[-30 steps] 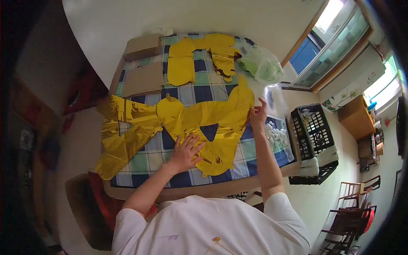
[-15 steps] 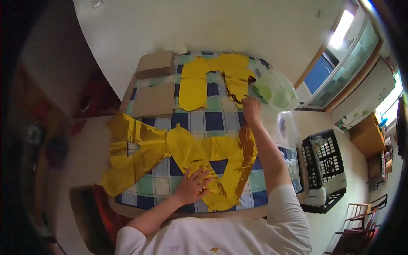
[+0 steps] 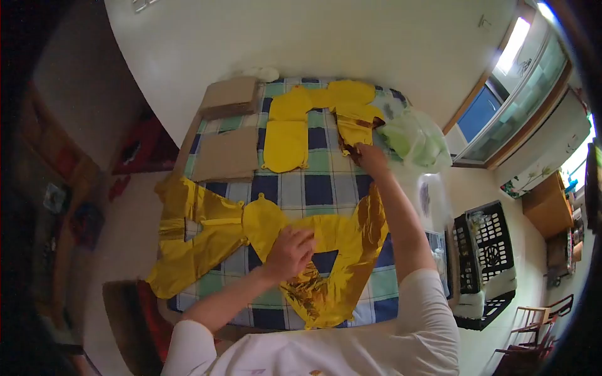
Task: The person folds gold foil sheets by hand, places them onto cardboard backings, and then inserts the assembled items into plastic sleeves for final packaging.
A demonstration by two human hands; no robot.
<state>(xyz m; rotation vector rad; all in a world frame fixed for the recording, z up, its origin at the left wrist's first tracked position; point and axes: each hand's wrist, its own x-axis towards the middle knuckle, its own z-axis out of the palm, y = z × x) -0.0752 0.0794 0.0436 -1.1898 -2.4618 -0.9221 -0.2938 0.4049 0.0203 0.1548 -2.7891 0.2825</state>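
Flat gold foil letter balloons lie spread over a checked cloth (image 3: 282, 188). My right hand (image 3: 372, 158) is closed on the lower end of the far foil balloon (image 3: 286, 147), at its folded-over right leg, where dark creases show. My left hand (image 3: 290, 254) is just over the near A-shaped foil balloon (image 3: 360, 263), its fingers loosely bent and a little blurred, with nothing seen in them. Below that hand the foil is crumpled and shiny. Another gold foil balloon (image 3: 200, 241) lies at the left, its tab beside the A-shaped one.
Two brown cardboard pieces (image 3: 226, 153) lie at the far left of the table. A clear plastic bag with something pale green (image 3: 414, 141) sits at the right edge. A black plastic crate (image 3: 486, 250) stands to the right, and a red-and-brown chair (image 3: 135, 319) at the near left.
My left hand has lifted from lying flat on the near balloon and moved slightly up, its fingers bending. My right hand stays at the far balloon's leg, which is folded more.
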